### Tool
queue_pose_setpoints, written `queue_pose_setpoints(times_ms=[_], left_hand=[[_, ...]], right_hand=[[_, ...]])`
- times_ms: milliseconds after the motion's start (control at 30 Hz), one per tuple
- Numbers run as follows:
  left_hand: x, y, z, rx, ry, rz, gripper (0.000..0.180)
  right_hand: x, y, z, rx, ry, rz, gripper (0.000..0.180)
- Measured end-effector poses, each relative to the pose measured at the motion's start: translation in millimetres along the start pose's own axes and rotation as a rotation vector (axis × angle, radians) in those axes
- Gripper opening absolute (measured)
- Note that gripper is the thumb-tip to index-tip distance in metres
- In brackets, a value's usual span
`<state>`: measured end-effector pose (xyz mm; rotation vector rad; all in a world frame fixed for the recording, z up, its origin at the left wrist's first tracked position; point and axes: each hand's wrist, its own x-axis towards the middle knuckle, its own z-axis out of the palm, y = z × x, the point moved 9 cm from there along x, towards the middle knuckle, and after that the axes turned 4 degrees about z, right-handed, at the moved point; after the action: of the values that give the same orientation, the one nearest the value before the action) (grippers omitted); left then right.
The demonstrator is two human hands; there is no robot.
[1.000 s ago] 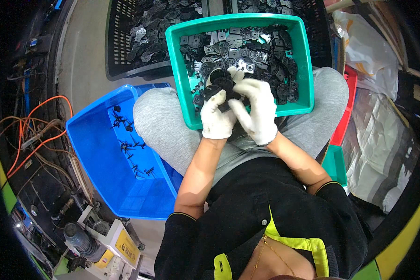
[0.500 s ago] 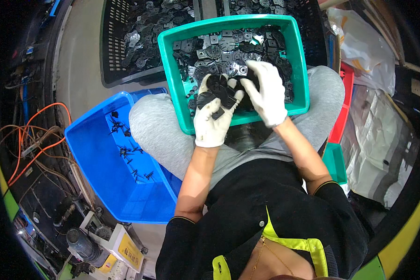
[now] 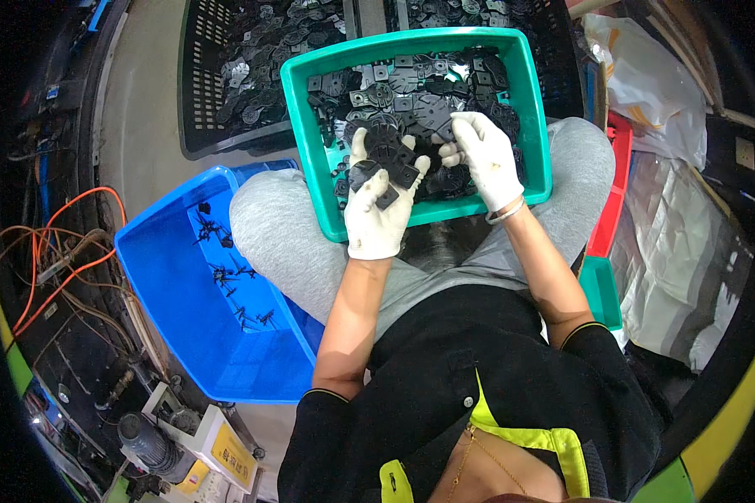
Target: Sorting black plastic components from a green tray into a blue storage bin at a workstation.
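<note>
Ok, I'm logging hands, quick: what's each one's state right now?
Left hand: holding several black parts.
Right hand: closed, pinching a flat black piece.

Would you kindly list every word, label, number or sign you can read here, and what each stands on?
Yellow panel on the white housing, lower left: dark printed characters, which I won't copy out.
Whitish plastic bag, upper right: orange-yellow marks, too blurred to read.
Black parts in the green tub: no writing I can make out.

Blk parts point(image 3: 386, 144) in L hand point(image 3: 379, 210): plast.-looking, mostly matt, some sheen. Gloves point(image 3: 490, 163): matt cloth. Green tub point(image 3: 534, 126) under grip: smooth plast., semi-gloss. Blue bin point(image 3: 260, 360) left of grip: glossy plast.
</note>
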<state>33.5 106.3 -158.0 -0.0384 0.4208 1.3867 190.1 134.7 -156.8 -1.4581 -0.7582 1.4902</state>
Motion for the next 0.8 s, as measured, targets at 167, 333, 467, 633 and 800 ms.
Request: queue_pose_setpoints(times_ms=[167, 333, 467, 633, 800], left_hand=[[-0.2, -0.6, 3.9, -0.021, -0.017, 0.009, 0.070], [1.0, 2.8, -0.1, 0.153, -0.018, 0.049, 0.065], [-1.7, 1.0, 13.9, -0.030, -0.143, 0.054, 0.068], [-1.6, 6.8, -3.2, 0.105, -0.013, 0.057, 0.062], [0.8, 1.1, -4.4, -0.048, 0.056, 0.014, 0.056]], right_hand=[[-16.3, -13.0, 12.6, 0.043, -0.015, 0.007, 0.030], [-38.8, -19.9, 36.5, 0.043, -0.098, 0.053, 0.026], [-55.4, -20.8, 60.8, -0.361, -0.095, -0.145, 0.016], [-63.3, -65.2, 79.9, -0.883, -0.170, -0.849, 0.013], [44.7, -67.8, 60.1, -1.219, 0.124, -0.960, 0.033]])
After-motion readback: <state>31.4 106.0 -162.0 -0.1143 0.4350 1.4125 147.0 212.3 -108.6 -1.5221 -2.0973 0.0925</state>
